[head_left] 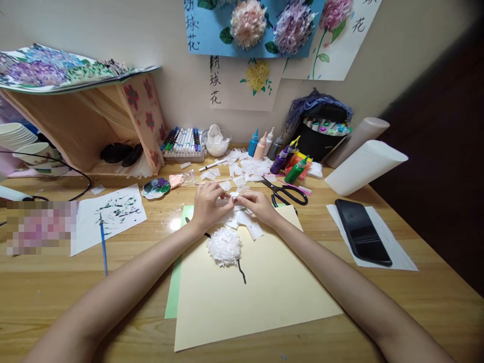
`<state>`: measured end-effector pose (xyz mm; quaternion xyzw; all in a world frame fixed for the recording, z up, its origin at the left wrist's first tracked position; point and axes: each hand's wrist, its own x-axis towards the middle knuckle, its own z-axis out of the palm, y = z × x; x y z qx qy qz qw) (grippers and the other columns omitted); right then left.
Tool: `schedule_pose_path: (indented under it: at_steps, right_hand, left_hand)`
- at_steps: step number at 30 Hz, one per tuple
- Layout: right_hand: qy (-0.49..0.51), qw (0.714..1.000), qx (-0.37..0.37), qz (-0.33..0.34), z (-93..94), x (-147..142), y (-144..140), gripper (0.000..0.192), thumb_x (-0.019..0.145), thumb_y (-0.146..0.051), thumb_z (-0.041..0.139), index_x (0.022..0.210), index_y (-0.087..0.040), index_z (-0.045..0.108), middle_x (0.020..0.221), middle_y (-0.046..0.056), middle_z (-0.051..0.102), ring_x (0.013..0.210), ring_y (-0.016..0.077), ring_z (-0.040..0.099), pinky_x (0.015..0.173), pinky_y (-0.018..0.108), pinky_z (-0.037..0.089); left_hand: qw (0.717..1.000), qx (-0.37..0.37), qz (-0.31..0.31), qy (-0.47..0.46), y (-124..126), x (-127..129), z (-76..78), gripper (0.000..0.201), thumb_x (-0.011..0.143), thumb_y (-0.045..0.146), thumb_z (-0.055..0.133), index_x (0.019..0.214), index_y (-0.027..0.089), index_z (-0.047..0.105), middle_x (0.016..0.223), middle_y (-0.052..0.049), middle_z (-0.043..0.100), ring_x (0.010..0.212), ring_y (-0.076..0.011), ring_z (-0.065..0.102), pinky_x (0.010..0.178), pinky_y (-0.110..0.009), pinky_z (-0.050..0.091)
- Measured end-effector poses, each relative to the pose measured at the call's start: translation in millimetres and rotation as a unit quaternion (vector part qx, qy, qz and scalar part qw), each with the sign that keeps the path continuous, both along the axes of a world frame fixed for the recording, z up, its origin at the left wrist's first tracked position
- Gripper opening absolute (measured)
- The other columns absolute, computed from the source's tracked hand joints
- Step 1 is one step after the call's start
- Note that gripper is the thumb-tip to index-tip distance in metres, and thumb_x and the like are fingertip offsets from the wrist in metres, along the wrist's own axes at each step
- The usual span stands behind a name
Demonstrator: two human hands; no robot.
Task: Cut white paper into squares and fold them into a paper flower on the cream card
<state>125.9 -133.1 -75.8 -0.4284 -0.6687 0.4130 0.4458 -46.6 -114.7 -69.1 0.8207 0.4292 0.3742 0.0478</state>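
head camera | i watch from the wearer's head, above and behind the near edge of the cream sheet (272,282) | facing forward and down over it | fairly close, the sheet large in view | wide, wooden tabletop (416,287) either side of it, wall (162,25) beyond it

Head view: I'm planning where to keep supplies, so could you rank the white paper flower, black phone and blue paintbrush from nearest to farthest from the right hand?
From the right hand:
1. White paper flower: to its left, closer to the person.
2. Black phone: off to the right.
3. Blue paintbrush: far over on the left.
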Motion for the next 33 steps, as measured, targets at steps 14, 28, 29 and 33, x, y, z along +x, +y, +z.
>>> schedule_pose_path:
  at_steps: [14, 28, 29, 33]
  right_hand:
    - [0.001, 1.000, -0.023, -0.013, -1.5, -1.5, -0.7, 0.023, 0.075, -0.037, 0.063, 0.079, -0.015, 0.069, 0.075, 0.004, 0.060, 0.069, 0.0141, 0.051, 0.060, 0.026, 0.038]
    - [0.006, 1.000, -0.020, -0.013, -2.6, -0.5, 0.6, 0.023, 0.076, -0.037, 0.061, 0.076, -0.015, 0.069, 0.073, 0.004, 0.062, 0.069, 0.0149, 0.054, 0.061, 0.027, 0.040]
    - [0.007, 1.000, -0.023, -0.015, -3.3, -0.6, 1.0, 0.022, 0.075, -0.036, 0.062, 0.075, -0.015, 0.069, 0.073, 0.004, 0.062, 0.068, 0.0147, 0.054, 0.061, 0.027, 0.040]
    - [0.018, 0.999, -0.031, -0.035, -6.2, -0.9, 2.8, 0.021, 0.072, -0.035, 0.065, 0.073, -0.015, 0.068, 0.072, 0.005, 0.063, 0.065, 0.0143, 0.054, 0.059, 0.027, 0.039]
  left_hand:
    - [1.000, -0.006, -0.011, -0.007, 0.0, -0.3, 0.9, 0.015, 0.075, 0.028, 0.059, 0.063, 0.020, 0.056, 0.068, 0.000, 0.055, 0.078, -0.0174, 0.050, 0.074, -0.033, 0.034]
    - [1.000, -0.008, -0.011, -0.006, 1.2, -0.1, -0.4, 0.017, 0.076, 0.031, 0.057, 0.063, 0.020, 0.059, 0.068, -0.001, 0.055, 0.077, -0.0175, 0.049, 0.075, -0.033, 0.035]
    - [1.000, -0.007, -0.011, -0.006, 1.1, -0.1, -0.4, 0.017, 0.076, 0.031, 0.057, 0.063, 0.020, 0.059, 0.068, 0.000, 0.055, 0.077, -0.0174, 0.049, 0.075, -0.033, 0.035]
    - [1.000, -0.008, -0.013, -0.011, 0.7, 0.0, 0.7, 0.016, 0.076, 0.032, 0.058, 0.066, 0.021, 0.061, 0.070, -0.001, 0.057, 0.079, -0.0178, 0.050, 0.076, -0.033, 0.035]
